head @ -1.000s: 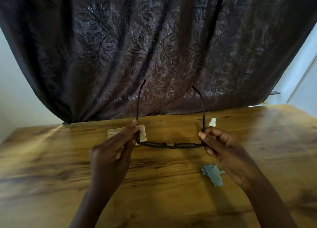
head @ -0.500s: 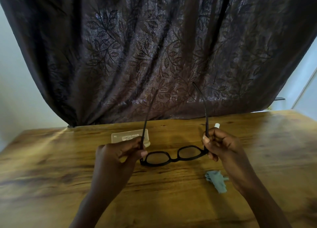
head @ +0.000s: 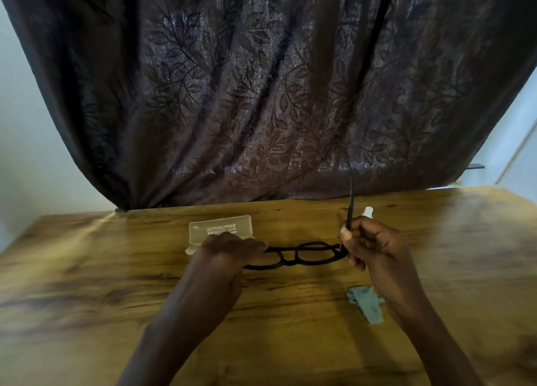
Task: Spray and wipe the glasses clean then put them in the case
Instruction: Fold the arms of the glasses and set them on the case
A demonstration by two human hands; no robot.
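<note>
Black-framed glasses (head: 302,254) are held just above the wooden table (head: 87,269), lenses facing up. My left hand (head: 229,252) covers their left end, where the left temple arm appears folded in under my fingers. My right hand (head: 369,240) pinches the right hinge; that temple arm stands straight up against the curtain. An open translucent case (head: 220,231) lies behind my left hand. A crumpled blue-grey cloth (head: 366,301) lies on the table by my right wrist. Only the white tip of a spray bottle (head: 368,211) shows behind my right hand.
A dark leaf-patterned curtain (head: 261,94) hangs along the table's far edge. Pale walls show on both sides, and a door frame at the far right.
The glasses tipped from edge-on to lenses up and came lower. The left temple arm, upright before, has gone down under my left hand. The right arm still stands up.
</note>
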